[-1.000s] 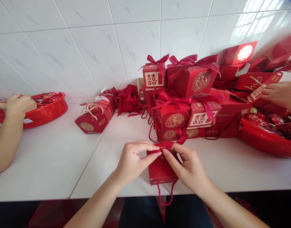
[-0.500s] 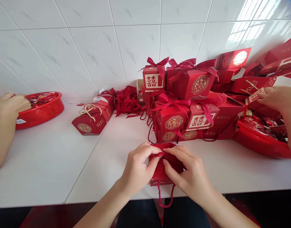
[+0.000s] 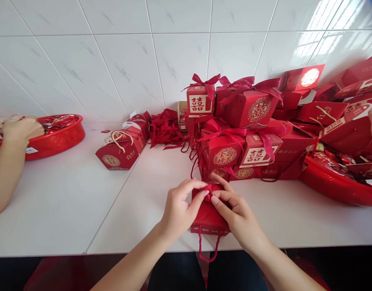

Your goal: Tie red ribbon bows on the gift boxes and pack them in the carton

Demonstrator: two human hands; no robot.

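A red gift box (image 3: pixel 208 218) sits near the table's front edge, a twisted red cord handle (image 3: pixel 208 258) hanging over its near side. On top of it, a dark red ribbon (image 3: pixel 208 195) is bunched between my hands. My left hand (image 3: pixel 182 206) pinches the ribbon from the left with thumb and index finger. From the other side my right hand (image 3: pixel 234 210) pinches the same ribbon, one finger raised. My fingers partly hide the ribbon's shape.
Behind stand stacked red boxes (image 3: pixel 224 155) with bows. A ribbon heap (image 3: pixel 166 127) and a box with gold cord (image 3: pixel 117 155) lie left of them. Red basins of wrapped packets stand left (image 3: pixel 60 137) and right (image 3: pixel 340 182). Other people's hands work there (image 3: pixel 20 129).
My hands have drawn the ribbon into a tighter bunch over the box top. At the right, another person's hand has moved right, with an open red box by it. The view shifted slightly.
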